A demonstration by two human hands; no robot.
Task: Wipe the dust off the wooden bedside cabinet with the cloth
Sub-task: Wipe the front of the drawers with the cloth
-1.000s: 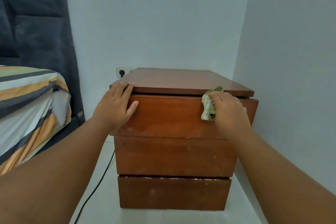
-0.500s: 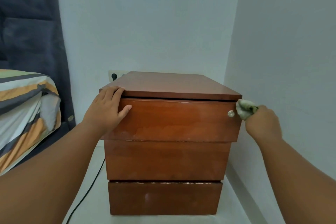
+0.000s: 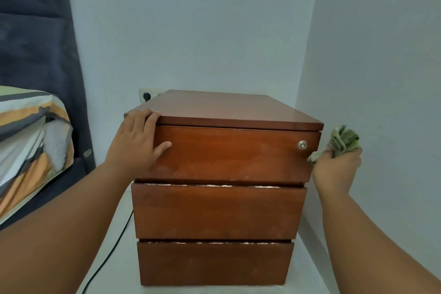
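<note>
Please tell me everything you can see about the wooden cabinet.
The cabinet is reddish-brown glossy wood, with a flat top overhanging three stacked drawer fronts, all shut. The top drawer has a small round metal lock near its right edge. Pale dusty patches show low on the fronts and along the gaps. It stands upright on a light floor in a wall corner. The left hand rests on its upper left corner; the right hand holds a green cloth beside its right edge.

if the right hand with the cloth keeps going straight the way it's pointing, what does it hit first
Probably the back wall. The right hand grips the cloth in the gap between the cabinet and the side wall, pointing up and away. That gap looks free, though depth is unclear and it may brush the cabinet's side.
</note>
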